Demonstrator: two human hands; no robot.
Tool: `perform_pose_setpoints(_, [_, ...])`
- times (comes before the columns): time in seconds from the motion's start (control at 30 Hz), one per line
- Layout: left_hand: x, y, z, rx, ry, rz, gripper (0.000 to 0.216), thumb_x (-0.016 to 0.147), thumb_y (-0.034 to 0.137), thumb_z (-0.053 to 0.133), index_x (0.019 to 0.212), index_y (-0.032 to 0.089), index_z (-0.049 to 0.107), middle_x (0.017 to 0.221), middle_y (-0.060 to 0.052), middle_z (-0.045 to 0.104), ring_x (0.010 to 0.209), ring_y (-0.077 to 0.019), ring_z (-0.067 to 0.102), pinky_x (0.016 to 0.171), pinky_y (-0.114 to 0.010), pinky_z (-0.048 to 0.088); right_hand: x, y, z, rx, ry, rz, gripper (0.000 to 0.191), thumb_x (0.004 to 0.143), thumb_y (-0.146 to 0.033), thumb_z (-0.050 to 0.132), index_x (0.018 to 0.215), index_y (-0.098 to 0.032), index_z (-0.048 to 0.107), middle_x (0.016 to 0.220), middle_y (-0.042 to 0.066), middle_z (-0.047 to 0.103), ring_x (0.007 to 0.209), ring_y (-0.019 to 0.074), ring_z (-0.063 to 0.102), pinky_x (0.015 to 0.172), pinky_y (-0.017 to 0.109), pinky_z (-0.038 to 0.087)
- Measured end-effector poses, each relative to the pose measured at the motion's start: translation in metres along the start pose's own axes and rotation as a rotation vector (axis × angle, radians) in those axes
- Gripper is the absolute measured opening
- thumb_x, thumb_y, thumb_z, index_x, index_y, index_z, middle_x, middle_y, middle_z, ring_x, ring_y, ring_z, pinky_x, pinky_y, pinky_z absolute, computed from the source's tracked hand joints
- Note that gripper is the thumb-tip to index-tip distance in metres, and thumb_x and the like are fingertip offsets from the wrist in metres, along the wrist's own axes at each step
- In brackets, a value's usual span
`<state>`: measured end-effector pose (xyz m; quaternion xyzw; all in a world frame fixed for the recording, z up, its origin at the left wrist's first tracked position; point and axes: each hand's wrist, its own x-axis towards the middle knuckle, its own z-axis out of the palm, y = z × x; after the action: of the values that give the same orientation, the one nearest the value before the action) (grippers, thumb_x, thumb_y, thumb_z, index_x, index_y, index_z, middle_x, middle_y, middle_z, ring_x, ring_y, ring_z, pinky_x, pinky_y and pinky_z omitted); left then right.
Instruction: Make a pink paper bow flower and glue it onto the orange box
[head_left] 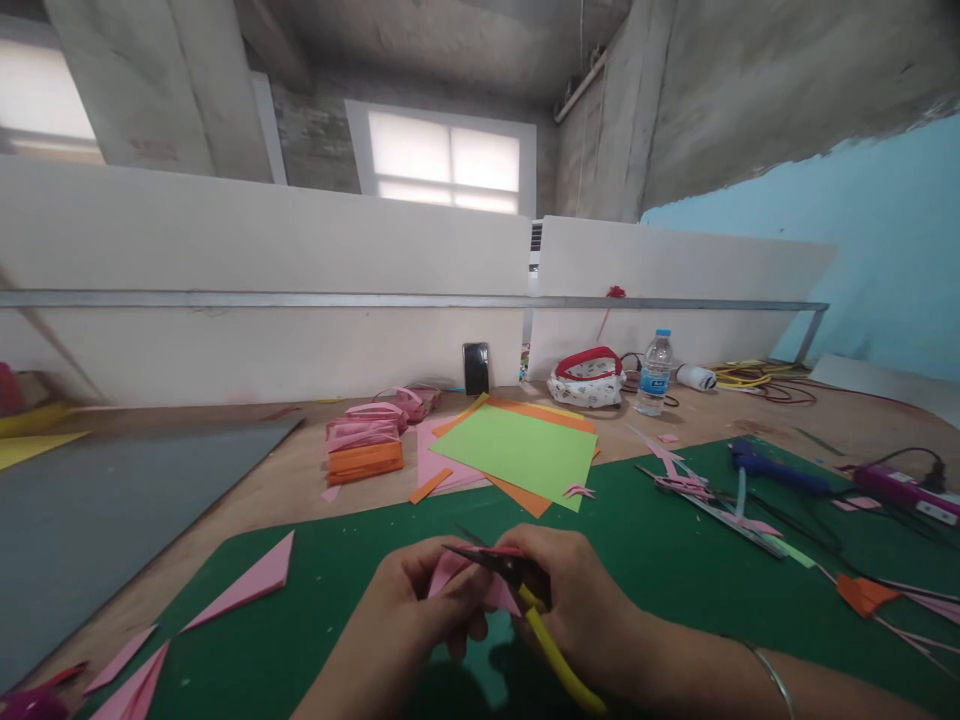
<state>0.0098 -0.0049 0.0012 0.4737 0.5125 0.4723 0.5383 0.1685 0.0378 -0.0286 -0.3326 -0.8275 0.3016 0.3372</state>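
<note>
Over the green mat (675, 575), the left hand (420, 595) pinches pink paper (447, 569); the right hand (581, 585) curls round scissors (553, 650).

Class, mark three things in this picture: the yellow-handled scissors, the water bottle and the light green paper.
Yellow-handled scissors (513, 569): head view, on the joint between blades and handles.
Water bottle (655, 381): head view, on the blue label.
Light green paper (523, 446): head view, mid-sheet.

Windows (411, 147) glare white, and wide-angle distortion stretches the edges.
</note>
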Motion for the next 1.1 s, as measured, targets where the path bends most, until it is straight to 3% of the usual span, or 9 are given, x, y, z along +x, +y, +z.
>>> perform_pose_setpoints(0.43, [0.001, -0.003, -0.001, -0.032, 0.007, 0.007, 0.023, 0.063, 0.038, 0.070, 0.059, 0.017, 0.063, 0.044, 0.003, 0.055, 0.041, -0.0070, 0.041, 0.042, -0.018, 0.027, 0.002, -0.001, -0.001, -0.026, -0.028, 0.001, 0.020, 0.066, -0.009, 0.056, 0.084, -0.017, 0.060, 0.072, -0.001, 0.060, 0.059, 0.0103, 0.046, 0.052, 0.020, 0.035])
perform_pose_setpoints(0.67, [0.010, -0.002, -0.012, -0.057, 0.219, 0.023, 0.026, 0.067, 0.039, 0.070, 0.070, 0.014, 0.070, 0.052, 0.001, 0.059, 0.044, -0.0058, 0.043, 0.043, -0.016, 0.030, 0.016, 0.008, -0.028, -0.098, -0.170, -0.043, 0.058, 0.065, -0.008, 0.059, 0.121, -0.018, 0.048, 0.079, -0.001, 0.056, 0.068, 0.0116, 0.052, 0.060, 0.020, 0.042])
perform_pose_setpoints(0.73, [0.014, -0.003, -0.016, -0.084, 0.261, -0.010, 0.030, 0.066, 0.041, 0.071, 0.075, 0.013, 0.070, 0.051, 0.001, 0.058, 0.044, -0.0053, 0.042, 0.043, -0.015, 0.030, 0.023, 0.013, -0.044, -0.212, -0.237, -0.039, 0.054, 0.067, -0.008, 0.056, 0.120, -0.017, 0.048, 0.076, -0.002, 0.056, 0.066, 0.0110, 0.052, 0.059, 0.019, 0.042])
perform_pose_setpoints(0.83, [0.017, -0.004, -0.018, -0.095, 0.284, -0.032, 0.030, 0.067, 0.040, 0.071, 0.077, 0.012, 0.069, 0.047, 0.003, 0.055, 0.043, -0.0056, 0.042, 0.044, -0.015, 0.031, 0.032, 0.024, -0.070, -0.472, -0.233, -0.018, 0.040, 0.067, -0.007, 0.055, 0.105, -0.017, 0.057, 0.072, -0.002, 0.057, 0.063, 0.0108, 0.051, 0.055, 0.019, 0.039])
perform_pose_setpoints(1.0, [0.016, -0.003, -0.016, -0.100, 0.280, -0.034, 0.033, 0.065, 0.042, 0.071, 0.081, 0.013, 0.070, 0.047, 0.003, 0.054, 0.044, -0.0060, 0.040, 0.043, -0.016, 0.029, 0.035, 0.048, -0.104, -0.718, -0.114, 0.096, 0.023, 0.069, -0.007, 0.056, 0.087, -0.017, 0.066, 0.071, 0.005, 0.062, 0.066, 0.0178, 0.056, 0.056, 0.025, 0.037])
perform_pose_setpoints(1.1, [0.016, -0.003, -0.016, -0.086, 0.278, -0.037, 0.035, 0.062, 0.047, 0.072, 0.073, 0.014, 0.068, 0.046, 0.004, 0.053, 0.042, -0.0060, 0.039, 0.042, -0.017, 0.027, 0.036, 0.053, -0.109, -0.845, -0.018, 0.159, 0.014, 0.068, -0.010, 0.063, 0.079, -0.018, 0.069, 0.082, 0.012, 0.065, 0.076, 0.0239, 0.059, 0.060, 0.028, 0.038])
